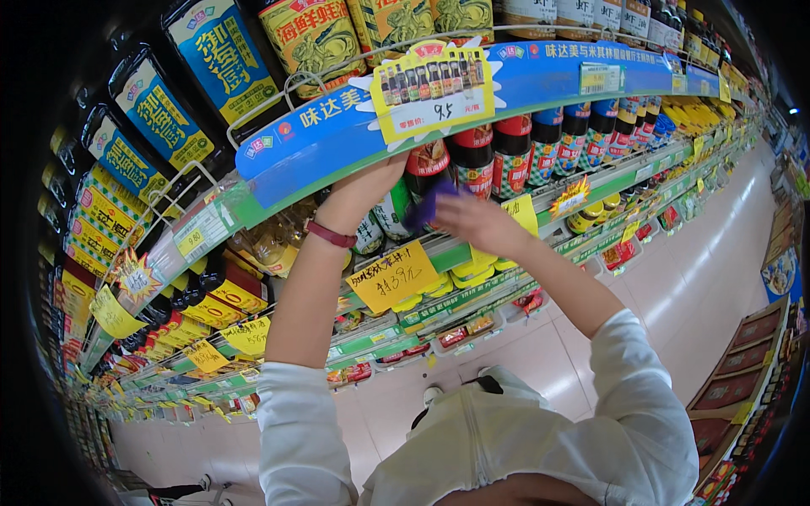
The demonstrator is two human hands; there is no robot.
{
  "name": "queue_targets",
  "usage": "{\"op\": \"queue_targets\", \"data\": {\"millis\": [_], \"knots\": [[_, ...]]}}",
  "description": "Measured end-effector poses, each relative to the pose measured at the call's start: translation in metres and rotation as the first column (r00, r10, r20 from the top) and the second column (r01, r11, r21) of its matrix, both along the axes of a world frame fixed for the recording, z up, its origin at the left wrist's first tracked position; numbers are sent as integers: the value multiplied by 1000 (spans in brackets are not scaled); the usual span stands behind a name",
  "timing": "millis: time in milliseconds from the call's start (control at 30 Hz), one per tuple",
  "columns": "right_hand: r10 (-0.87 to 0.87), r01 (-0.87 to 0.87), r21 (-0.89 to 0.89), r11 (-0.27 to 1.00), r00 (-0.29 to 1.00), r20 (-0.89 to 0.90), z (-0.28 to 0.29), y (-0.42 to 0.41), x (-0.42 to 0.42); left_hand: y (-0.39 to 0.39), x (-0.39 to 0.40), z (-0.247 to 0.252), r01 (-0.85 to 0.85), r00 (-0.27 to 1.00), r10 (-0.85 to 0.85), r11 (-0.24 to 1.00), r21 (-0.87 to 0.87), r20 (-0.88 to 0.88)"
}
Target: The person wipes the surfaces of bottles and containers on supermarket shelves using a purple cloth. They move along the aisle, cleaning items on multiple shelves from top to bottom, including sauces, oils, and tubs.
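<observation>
My right hand (pixel 481 222) grips a purple cloth (pixel 430 203) against the front of the dark sauce bottles on the middle shelf. The cloth is blurred and covers part of a bottle with a red-and-brown neck label (pixel 429 162). My left hand (pixel 383 172) reaches in under the upper shelf, beside that same bottle. Its fingers are hidden behind the shelf's blue front strip (pixel 329 148), so whether it holds the bottle cannot be told. A dark red band (pixel 331 234) circles my left wrist. Below my left hand stand bottles with green-and-white labels (pixel 392 212).
A yellow price card (pixel 433 95) juts from the upper shelf edge above my hands. Large dark bottles (pixel 218 60) stand behind a wire rail (pixel 190 180). An orange handwritten tag (pixel 393 276) hangs below. Tiled floor (pixel 639 278) runs along the aisle, with crates (pixel 734 354) at right.
</observation>
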State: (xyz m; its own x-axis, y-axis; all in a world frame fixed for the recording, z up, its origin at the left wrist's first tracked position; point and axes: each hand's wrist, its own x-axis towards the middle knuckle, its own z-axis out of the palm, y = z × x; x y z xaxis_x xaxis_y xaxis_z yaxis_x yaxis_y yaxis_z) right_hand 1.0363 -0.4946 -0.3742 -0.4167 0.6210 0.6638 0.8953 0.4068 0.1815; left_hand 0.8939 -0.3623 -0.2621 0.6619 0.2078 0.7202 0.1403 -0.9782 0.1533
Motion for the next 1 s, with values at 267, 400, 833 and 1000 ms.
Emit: {"op": "queue_targets", "data": {"millis": [267, 400, 833, 1000], "knots": [[-15, 12, 128, 992, 1000, 24, 47, 16, 18, -8, 7, -4, -61, 997, 67, 991, -121, 49], [22, -20, 32, 999, 998, -58, -13, 8, 18, -2, 5, -8, -108, 991, 107, 994, 0, 83], [53, -57, -57, 997, 996, -65, -22, -6, 4, -10, 7, -4, -183, 983, 183, 983, -35, 5], [-46, 60, 40, 997, 958, -284, 17, -34, 30, -10, 10, 7, -145, 989, 143, 984, 104, 26]]}}
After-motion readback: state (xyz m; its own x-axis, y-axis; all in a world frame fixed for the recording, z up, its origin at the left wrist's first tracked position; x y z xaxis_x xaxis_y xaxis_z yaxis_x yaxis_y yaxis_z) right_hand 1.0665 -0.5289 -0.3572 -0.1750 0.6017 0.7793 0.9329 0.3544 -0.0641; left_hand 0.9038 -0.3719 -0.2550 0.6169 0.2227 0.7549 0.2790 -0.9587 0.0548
